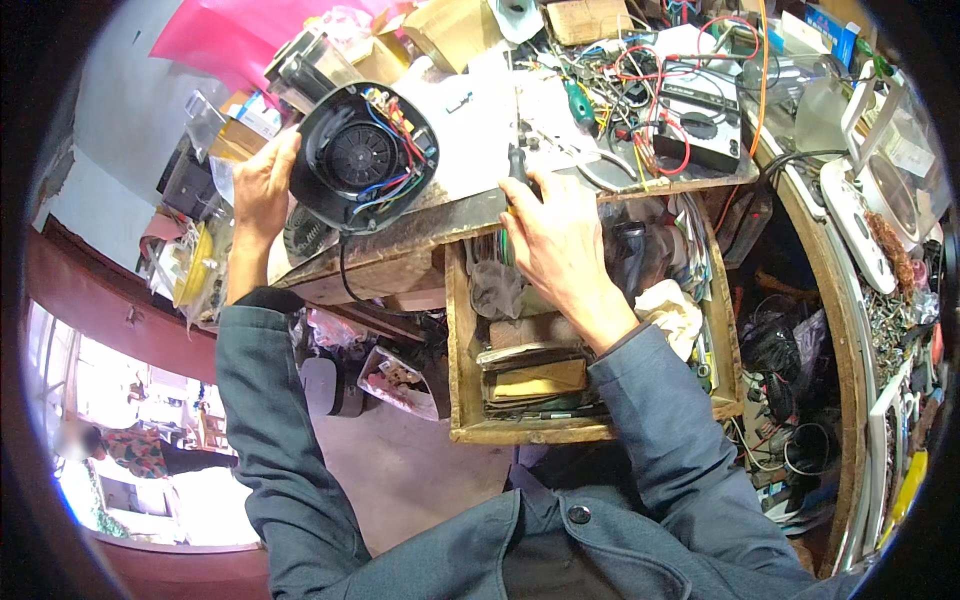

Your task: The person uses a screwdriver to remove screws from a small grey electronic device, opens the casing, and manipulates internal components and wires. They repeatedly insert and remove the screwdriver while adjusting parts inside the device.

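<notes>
My left hand grips the left rim of a black appliance motor housing, tilted at the workbench's front edge. Its open underside faces me, showing a round vented motor part and loose red, blue and yellow wires. A dark cord hangs below it. To the right, my right hand is closed around a dark-handled screwdriver, its thin shaft pointing away over the bench. The screwdriver is apart from the housing.
An open wooden drawer full of odds and ends juts out below my right hand. On the bench lie a green-handled tool, tangled leads and a meter-like box. Clutter fills the right-hand shelf. Far left, a person is visible.
</notes>
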`<act>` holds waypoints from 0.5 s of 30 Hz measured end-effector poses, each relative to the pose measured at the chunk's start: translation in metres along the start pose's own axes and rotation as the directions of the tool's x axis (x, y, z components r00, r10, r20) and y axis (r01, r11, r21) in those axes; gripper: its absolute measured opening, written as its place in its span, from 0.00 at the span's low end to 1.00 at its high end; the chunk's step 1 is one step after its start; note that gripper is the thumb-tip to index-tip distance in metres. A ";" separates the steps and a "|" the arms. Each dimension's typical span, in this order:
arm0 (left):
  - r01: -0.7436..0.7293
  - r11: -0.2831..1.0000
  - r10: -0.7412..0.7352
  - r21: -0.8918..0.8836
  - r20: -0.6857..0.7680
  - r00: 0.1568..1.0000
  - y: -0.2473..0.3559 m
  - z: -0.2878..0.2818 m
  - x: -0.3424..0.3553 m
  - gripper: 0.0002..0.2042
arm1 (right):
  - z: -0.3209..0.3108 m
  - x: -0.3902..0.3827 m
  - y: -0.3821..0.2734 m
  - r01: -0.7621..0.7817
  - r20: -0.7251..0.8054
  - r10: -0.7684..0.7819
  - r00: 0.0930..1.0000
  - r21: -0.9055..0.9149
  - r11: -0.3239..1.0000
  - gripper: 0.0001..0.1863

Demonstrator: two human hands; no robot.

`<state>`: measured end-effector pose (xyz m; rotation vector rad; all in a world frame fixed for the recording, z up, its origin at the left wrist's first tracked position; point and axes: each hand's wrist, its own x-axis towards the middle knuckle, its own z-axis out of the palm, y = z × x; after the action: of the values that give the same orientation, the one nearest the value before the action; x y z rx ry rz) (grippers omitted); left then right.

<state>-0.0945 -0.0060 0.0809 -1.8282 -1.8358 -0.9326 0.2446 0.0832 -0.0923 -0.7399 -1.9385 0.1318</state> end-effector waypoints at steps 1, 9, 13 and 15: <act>0.009 1.000 -0.009 -0.002 -0.017 1.000 -0.006 0.000 -0.002 0.18 | 0.000 0.000 0.000 -0.003 -0.004 0.003 1.000 0.000 1.000 0.24; 0.016 0.999 -0.020 -0.049 -0.080 0.997 -0.035 0.000 -0.011 0.20 | -0.003 0.001 0.000 0.007 0.011 -0.007 1.000 0.000 1.000 0.24; 0.052 0.997 -0.056 -0.063 -0.069 0.996 -0.038 0.000 -0.013 0.21 | -0.003 0.002 0.000 0.007 -0.002 -0.007 1.000 0.002 1.000 0.24; 0.072 0.994 -0.077 -0.079 -0.063 0.995 -0.041 -0.001 -0.013 0.21 | -0.002 0.002 0.000 0.006 -0.010 -0.006 1.000 0.009 1.000 0.24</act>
<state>-0.1335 -0.0137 0.0653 -1.7614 -1.8637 -1.0905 0.2460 0.0839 -0.0902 -0.7274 -1.9296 0.1322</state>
